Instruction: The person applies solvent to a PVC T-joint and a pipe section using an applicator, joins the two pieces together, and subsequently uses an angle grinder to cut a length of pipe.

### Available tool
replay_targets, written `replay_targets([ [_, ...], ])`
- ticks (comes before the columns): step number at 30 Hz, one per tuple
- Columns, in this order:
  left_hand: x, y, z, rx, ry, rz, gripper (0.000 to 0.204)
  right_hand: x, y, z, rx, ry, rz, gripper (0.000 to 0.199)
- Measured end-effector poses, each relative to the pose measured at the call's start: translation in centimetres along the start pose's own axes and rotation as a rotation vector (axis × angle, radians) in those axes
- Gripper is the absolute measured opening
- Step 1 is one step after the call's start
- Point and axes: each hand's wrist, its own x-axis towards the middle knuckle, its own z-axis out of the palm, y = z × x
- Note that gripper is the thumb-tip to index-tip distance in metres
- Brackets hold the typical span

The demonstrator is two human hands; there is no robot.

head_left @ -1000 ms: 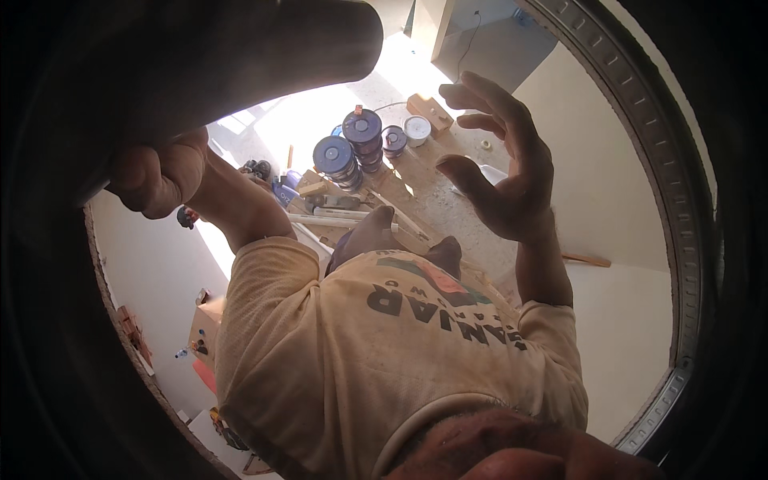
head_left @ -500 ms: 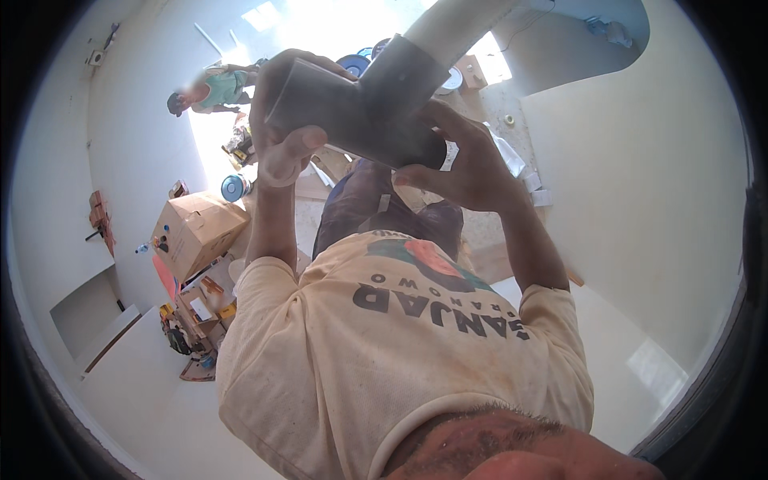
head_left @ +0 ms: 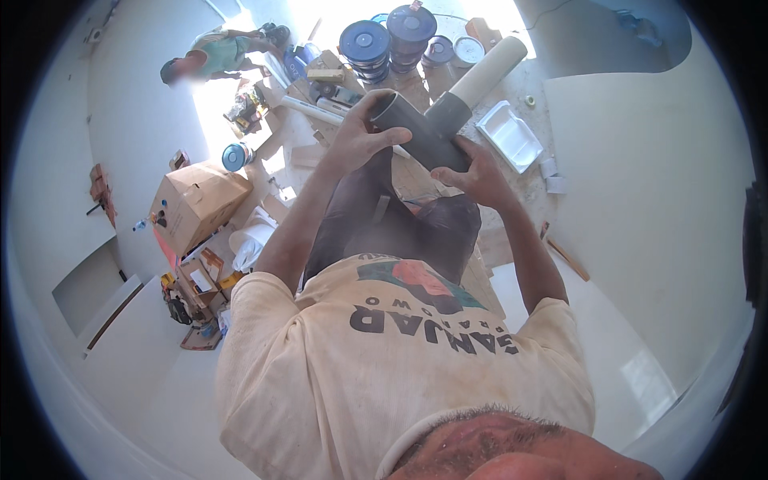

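Observation:
Between my two hands is a dark grey pipe tee [head_left: 422, 138], held up in front of my legs. A length of white pipe [head_left: 490, 74] sits in its branch and points up to the far right. My left hand [head_left: 370, 136] grips the tee's open left end, thumb along the near side. Around the other end, my right hand [head_left: 474, 174] is closed with the thumb underneath. Part of the fingers of both hands is hidden behind the tee.
Blue lidded buckets [head_left: 366, 44] stand at the far side. A white tray [head_left: 510, 136] lies on the floor at right, a cardboard box [head_left: 198, 204] at left. At the far left a person in a green shirt [head_left: 218, 56] bends over. A pale wall [head_left: 648, 184] rises at right.
Both hands have lowered the tee and white pipe away from the camera, so they look smaller. The buckets and white tray now show. The other person has shifted slightly and bent lower.

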Motion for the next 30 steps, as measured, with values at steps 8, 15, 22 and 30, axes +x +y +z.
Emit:
replay_targets([
  [8,5.0,-17.8,-12.8,0.422,0.005,-0.250,0.064,6.2,21.1,1.2,-0.155,0.008,0.118,0.081],
  [15,4.0,-42.2,-37.6,0.702,0.641,-0.611,0.070,13.5,41.3,4.1,-0.339,-0.175,0.208,0.078],
  [22,1.6,-59.0,-50.2,1.377,0.717,-0.718,0.076,16.1,58.7,11.2,-0.451,-0.500,0.212,0.070],
  [30,4.0,-65.7,-48.2,1.315,0.310,-0.922,0.062,13.1,64.1,17.8,-0.101,-0.479,0.389,0.063],
])
